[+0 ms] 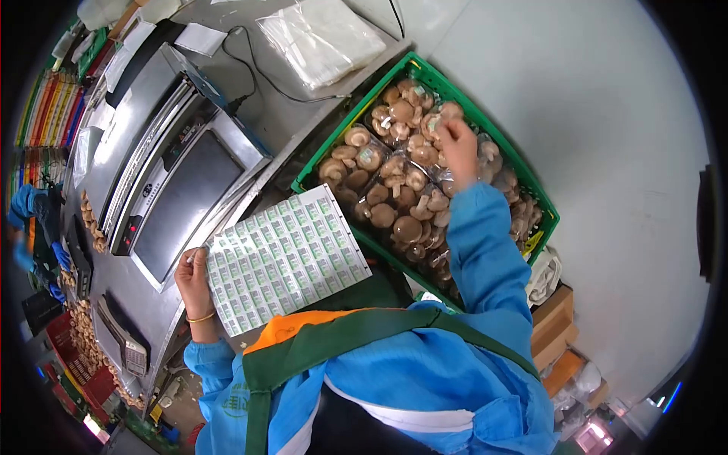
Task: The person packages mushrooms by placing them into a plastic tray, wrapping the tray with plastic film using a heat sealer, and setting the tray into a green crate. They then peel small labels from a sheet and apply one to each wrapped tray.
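My left hand point(195, 278) grips the left edge of a sheet of small green-and-white stickers point(284, 256), held flat in front of my chest. My right hand point(457, 144) reaches out over a green crate point(425, 72) full of wrapped mushroom packs point(394, 182). Its fingertips are pinched and pressing on the film of a pack at the crate's far side, beside a small sticker on that pack. Whether anything is between the fingers is hidden. My sleeves are blue, and I wear an orange and green apron.
A steel sealing machine point(178, 171) stands on the metal counter to the left, with a black cable and a stack of clear bags point(322, 38) behind it. Loose mushrooms point(91, 220) lie along the counter's left. Cardboard boxes point(557, 330) sit on the floor at the right.
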Available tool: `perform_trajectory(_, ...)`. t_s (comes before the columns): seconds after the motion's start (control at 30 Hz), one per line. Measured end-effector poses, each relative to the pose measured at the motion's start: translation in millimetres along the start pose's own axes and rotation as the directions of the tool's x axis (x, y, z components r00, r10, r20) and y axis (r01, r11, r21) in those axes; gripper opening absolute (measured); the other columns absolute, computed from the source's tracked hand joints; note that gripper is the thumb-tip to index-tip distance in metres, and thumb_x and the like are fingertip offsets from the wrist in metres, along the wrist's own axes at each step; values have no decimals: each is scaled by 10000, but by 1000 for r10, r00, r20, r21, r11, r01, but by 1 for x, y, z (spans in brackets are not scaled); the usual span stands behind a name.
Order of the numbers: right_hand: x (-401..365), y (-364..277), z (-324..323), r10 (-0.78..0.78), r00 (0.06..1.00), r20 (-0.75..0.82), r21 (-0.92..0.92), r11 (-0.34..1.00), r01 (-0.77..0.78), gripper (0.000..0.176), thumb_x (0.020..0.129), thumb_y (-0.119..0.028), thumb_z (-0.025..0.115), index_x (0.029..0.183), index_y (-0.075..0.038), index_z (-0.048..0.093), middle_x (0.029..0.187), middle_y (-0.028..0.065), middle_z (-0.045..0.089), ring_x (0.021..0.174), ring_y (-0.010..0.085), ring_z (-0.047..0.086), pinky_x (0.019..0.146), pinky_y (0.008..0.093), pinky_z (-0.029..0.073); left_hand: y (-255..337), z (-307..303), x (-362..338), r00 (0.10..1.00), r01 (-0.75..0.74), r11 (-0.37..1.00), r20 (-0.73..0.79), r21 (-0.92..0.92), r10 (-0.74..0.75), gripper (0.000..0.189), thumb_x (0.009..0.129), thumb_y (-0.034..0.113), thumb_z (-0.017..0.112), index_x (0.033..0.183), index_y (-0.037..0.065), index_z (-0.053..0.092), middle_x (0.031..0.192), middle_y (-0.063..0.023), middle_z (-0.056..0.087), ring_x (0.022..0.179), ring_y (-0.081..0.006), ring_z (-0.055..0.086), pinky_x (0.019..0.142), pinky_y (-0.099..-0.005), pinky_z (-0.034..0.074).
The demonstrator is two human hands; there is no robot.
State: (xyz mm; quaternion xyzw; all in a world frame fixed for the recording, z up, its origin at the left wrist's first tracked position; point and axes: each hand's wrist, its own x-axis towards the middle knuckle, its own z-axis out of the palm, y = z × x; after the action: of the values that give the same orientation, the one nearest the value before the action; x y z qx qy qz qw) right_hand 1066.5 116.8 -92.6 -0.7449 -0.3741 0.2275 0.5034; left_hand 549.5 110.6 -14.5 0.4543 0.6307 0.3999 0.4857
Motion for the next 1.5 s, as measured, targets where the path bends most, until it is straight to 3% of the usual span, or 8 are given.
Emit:
perform_trajectory(0.13,-70,8,-1,211,939,272,-7,976,-217,198,778,-138,670,904,13,653,780,62,664,715,120,594,646,258,470,-1,3,1,1000,-17,1000,12,-3,17,152,886,161,621,917,12,611,751,24,597,641,-25,485,584,-171,389)
perform_trajectory(0.3,-86,23,24,124,990,72,-336,937,-93,194,734,-140,721,869,-28,639,776,108,665,681,192,628,635,307,483,17,29,0,989,-57,998,134,-6,57,134,898,136,599,924,5,609,750,7,616,624,-24,515,559,-159,406)
perform_trajectory(0.47,-78,-11,8,54,989,141,-95,995,-41,186,765,-70,683,938,-31,625,803,88,631,689,178,607,609,285,476,23,47,-5,968,-142,989,212,37,132,120,898,122,597,923,6,613,729,31,593,599,-3,467,527,-152,362)
perform_trajectory(0.73,-92,-131,5,-334,568,752,118,917,382,153,819,-67,614,952,5,638,832,95,602,785,211,589,681,309,463,44,74,-9,936,-189,981,296,-31,190,123,891,116,607,919,-3,608,722,32,590,602,-7,480,532,-156,385)
perform_trajectory(1.0,-112,-127,-5,-356,697,622,161,930,332,78,757,-46,655,831,-24,642,806,84,601,772,231,558,695,328,433,24,80,-7,948,-46,999,315,-2,44,134,889,144,614,895,10,612,713,40,585,589,-6,472,522,-157,372)
perform_trajectory(1.13,-65,-74,-16,-105,988,115,331,941,61,141,851,-49,568,978,4,600,923,69,628,814,128,583,729,258,467,14,79,-9,960,4,1000,281,-26,4,142,884,149,621,885,7,611,702,42,579,584,-12,467,527,-160,370)
perform_trajectory(1.37,39,19,-30,-115,993,-32,-271,957,102,281,783,-12,609,1048,-27,515,859,119,622,807,260,590,705,362,465,11,70,-21,976,35,999,216,-24,-29,130,879,138,627,896,10,613,720,27,596,594,-16,481,534,-166,385)
perform_trajectory(1.5,35,12,-39,-379,925,-28,-651,709,271,337,743,-14,624,1060,-58,517,819,121,597,874,324,537,754,420,439,11,55,-21,987,40,999,160,-25,-35,143,883,149,623,914,9,621,741,20,604,621,-23,493,558,-165,393)
